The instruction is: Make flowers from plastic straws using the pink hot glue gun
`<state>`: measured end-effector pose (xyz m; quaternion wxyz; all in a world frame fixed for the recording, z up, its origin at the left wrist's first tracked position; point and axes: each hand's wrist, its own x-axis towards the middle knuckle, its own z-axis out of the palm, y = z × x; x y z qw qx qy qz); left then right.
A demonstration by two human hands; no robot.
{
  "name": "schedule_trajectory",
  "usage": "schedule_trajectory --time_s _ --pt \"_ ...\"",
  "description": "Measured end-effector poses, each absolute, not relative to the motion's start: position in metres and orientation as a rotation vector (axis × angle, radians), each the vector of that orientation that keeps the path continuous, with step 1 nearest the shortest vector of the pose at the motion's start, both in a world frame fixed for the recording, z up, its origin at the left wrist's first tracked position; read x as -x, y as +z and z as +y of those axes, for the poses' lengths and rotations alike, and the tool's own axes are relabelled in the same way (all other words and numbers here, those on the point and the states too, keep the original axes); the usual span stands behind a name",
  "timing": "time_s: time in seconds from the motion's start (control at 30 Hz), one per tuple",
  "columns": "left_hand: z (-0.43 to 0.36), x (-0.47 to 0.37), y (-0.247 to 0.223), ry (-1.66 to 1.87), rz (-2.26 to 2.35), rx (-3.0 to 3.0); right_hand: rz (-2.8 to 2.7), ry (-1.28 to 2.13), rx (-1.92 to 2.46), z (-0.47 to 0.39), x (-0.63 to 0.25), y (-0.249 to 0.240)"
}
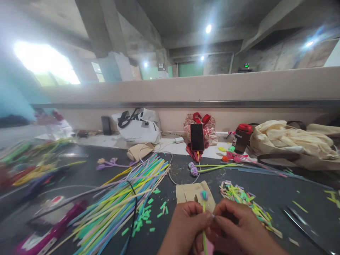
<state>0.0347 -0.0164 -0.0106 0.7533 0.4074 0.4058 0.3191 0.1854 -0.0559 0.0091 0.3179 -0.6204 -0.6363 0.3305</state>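
Observation:
At the front middle, my left hand (187, 225) is closed, with thumb and fingers around the yellow-green stem of a small craft flower (204, 195). The flower's head is blue-green and points away from me. My right hand (237, 225) is also closed, its thumb and forefinger pinched against the left fingertips. A tiny pale bit shows there, too small to name. Something pink shows below the hands, mostly hidden. Just beyond them lies a piece of brown cardboard (183, 191).
Many coloured sticks (124, 198) spread left of the hands, with green cut pieces (143, 216) beside them. More cut pieces (244, 198) lie right, near tweezers (302, 226). A purple-handled tool (53, 230) lies left. A phone (197, 137) and dark bottle (241, 138) stand behind.

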Motion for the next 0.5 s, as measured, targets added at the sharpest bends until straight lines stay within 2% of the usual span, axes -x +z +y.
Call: schedule_trajectory --time_s 0.17,0.3,0.37,0.5 --pt "-0.014 -0.035 -0.001 0.699 0.819 -0.844 -1.619 0.940 1.579 -0.057 -0.185 0.015" --pt "-0.005 -0.026 0.006 0.595 0.568 -0.728 -1.696 1.008 1.492 -0.060 -0.191 0.018" --pt "-0.002 -0.017 0.008 0.561 0.458 -0.719 -1.900 0.890 1.519 -0.061 -0.195 0.014" --pt "0.000 -0.002 0.008 0.506 0.392 -0.730 -2.284 0.426 1.594 -0.060 -0.197 -0.006"
